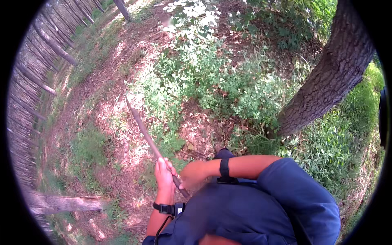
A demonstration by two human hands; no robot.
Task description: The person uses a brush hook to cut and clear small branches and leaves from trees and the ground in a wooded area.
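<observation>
A long brown wooden stick point(146, 132) slants from the lower middle up and to the left, its thin far end above the leaf litter. Wrapped round it near its lower end is my left hand point(164, 173), the thumb lying along the wood. My right hand point(193, 173) reaches across from the right, close beside the stick's lower end. Blur smears its fingers, so whether they grip the wood is unclear. Both wrists wear black straps, and a small box sits on the left one.
A thick, leaning tree trunk point(326, 77) rises at the right. Low green plants point(204, 77) grow ahead, among dry brown leaves. A pale log or trunk point(67, 203) extends in from the lower left. Several slender trunks point(55, 47) stand along the far left.
</observation>
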